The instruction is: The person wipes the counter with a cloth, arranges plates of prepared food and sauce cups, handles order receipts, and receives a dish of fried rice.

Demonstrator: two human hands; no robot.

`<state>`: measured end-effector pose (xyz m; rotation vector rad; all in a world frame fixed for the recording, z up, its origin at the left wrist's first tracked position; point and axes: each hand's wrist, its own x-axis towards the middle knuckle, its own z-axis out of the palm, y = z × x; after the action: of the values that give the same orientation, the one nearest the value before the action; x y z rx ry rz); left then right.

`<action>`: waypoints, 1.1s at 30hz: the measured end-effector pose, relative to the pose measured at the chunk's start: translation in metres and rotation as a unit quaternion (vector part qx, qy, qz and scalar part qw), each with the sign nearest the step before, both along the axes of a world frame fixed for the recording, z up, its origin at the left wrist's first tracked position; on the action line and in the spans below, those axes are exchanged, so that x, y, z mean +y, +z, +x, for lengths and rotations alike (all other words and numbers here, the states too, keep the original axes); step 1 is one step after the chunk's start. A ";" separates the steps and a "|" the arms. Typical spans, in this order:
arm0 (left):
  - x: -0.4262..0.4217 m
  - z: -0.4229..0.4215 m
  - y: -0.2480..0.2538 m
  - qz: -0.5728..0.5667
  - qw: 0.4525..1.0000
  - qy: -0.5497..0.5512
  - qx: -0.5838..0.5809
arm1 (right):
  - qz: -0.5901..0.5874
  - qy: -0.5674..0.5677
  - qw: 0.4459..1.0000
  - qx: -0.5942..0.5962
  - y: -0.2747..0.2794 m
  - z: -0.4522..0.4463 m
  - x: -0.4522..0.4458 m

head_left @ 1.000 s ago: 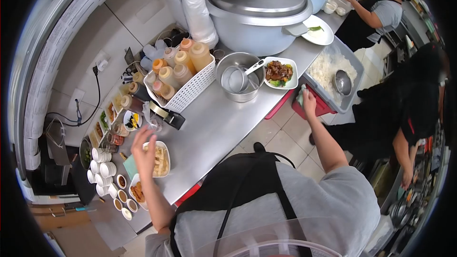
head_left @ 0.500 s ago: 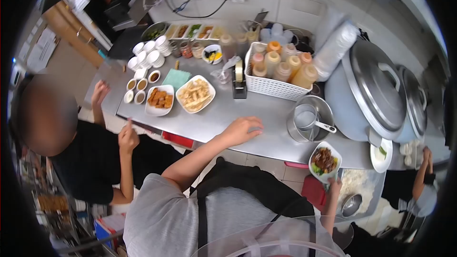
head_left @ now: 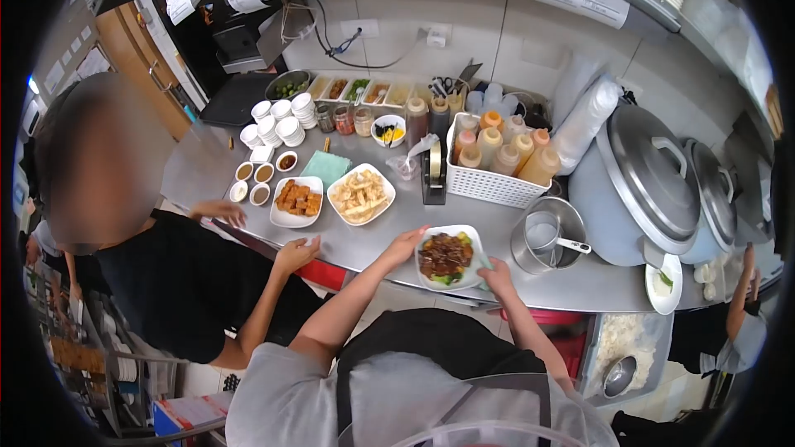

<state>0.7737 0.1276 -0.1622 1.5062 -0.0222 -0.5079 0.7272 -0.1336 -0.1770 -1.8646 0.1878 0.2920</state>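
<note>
A white square bowl point(head_left: 478, 250) of dark sauced meat point(head_left: 447, 255) over green vegetables is in front of me at the counter's near edge. My left hand point(head_left: 406, 248) grips its left rim. My right hand point(head_left: 498, 276) holds the right side, with a bit of pale green cloth point(head_left: 483, 268) between fingers and bowl. Left of it on the counter stand a white bowl of pale fried pieces point(head_left: 361, 193) and a white dish of browned sliced cutlet point(head_left: 296, 198). Beside them lie a folded green cloth point(head_left: 326, 167) and small sauce cups point(head_left: 263, 173).
A white basket point(head_left: 497, 188) of squeeze bottles, a tape dispenser point(head_left: 433, 175) and a steel pot point(head_left: 571, 223) with a strainer stand behind. Large lidded cookers point(head_left: 633, 190) fill the right. A co-worker in black point(head_left: 178, 290) stands close on the left, hands by the counter edge.
The bowl of meat has come from the right to the front of me, and my left hand has taken hold of it. The co-worker's hands have lowered toward the counter.
</note>
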 end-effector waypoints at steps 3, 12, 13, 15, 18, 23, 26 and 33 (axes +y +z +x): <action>0.026 0.010 0.001 -0.001 0.999 0.046 0.026 | -0.043 0.003 0.999 -0.021 -0.010 0.032 0.026; 0.011 0.000 0.157 0.030 0.901 0.164 -0.401 | -0.266 -0.039 0.943 -0.195 0.059 0.037 0.017; 0.012 -0.002 0.198 -0.008 0.883 0.186 -0.432 | -0.300 -0.017 0.929 -0.214 0.059 0.031 0.015; 0.026 -0.010 0.272 -0.061 0.828 0.224 -0.510 | -0.330 0.037 0.912 -0.240 0.047 0.030 0.014; 0.051 -0.040 0.356 -0.132 0.707 0.327 -0.613 | -0.478 0.148 0.822 -0.271 0.007 0.034 0.015; 0.097 -0.094 0.398 -0.120 0.347 0.438 -0.820 | -0.520 0.089 0.794 -0.303 -0.020 0.039 0.015; 0.123 -0.142 0.399 -0.196 0.319 0.439 -0.817 | -0.509 0.089 0.804 -0.296 -0.014 0.038 0.017; 0.133 -0.154 0.408 -0.180 0.239 0.527 -0.795 | -0.505 0.086 0.801 -0.310 -0.014 0.038 0.016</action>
<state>0.6200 0.2610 0.2462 0.5620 -0.6157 2.1596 0.7649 -0.1180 -0.1914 -2.9344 -0.3668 -0.4132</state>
